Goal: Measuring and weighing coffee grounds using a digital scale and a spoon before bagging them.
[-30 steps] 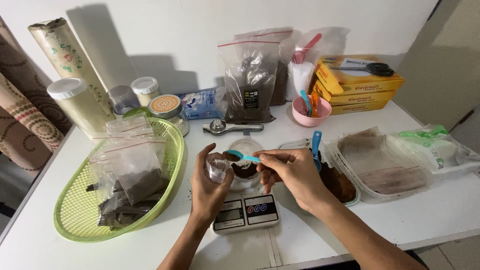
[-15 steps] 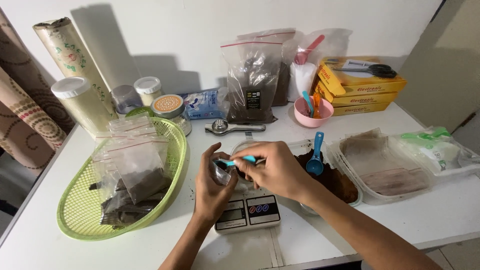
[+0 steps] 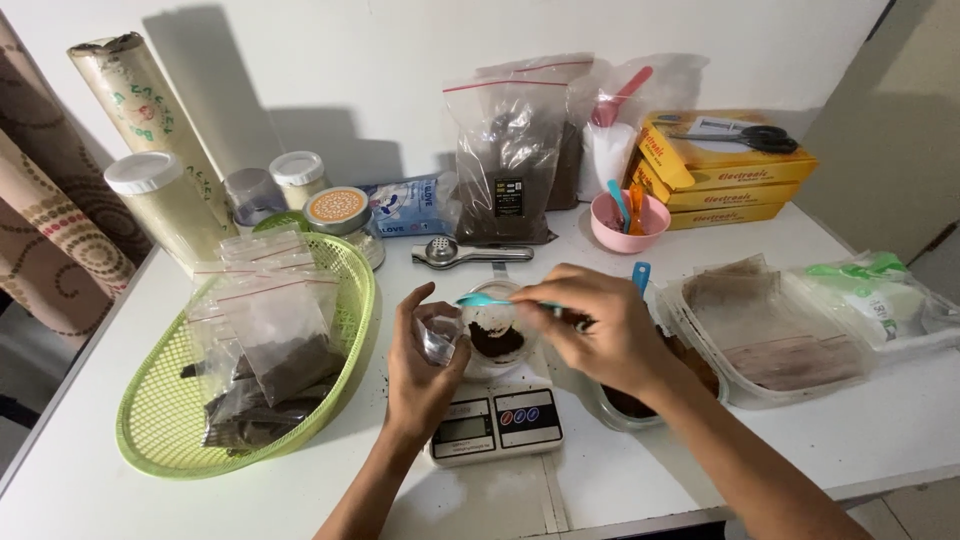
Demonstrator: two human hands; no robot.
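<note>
the left hand (image 3: 425, 365) curls around a small clear plastic bag (image 3: 437, 338), pinching it just beside a round cup of dark powder (image 3: 493, 338) that sits on a digital scale (image 3: 495, 423) at the middle of the white table (image 3: 880, 440). the right hand (image 3: 600, 330) is closed on the handle of a teal spoon (image 3: 490, 300), whose bowl hovers over the cup's rim. to the left a green basket (image 3: 345, 400) holds filled zip bags, behind stands a large bag of dark powder (image 3: 508, 165), with a pink bowl (image 3: 655, 222) near it and clear trays (image 3: 770, 335) to the right.
</note>
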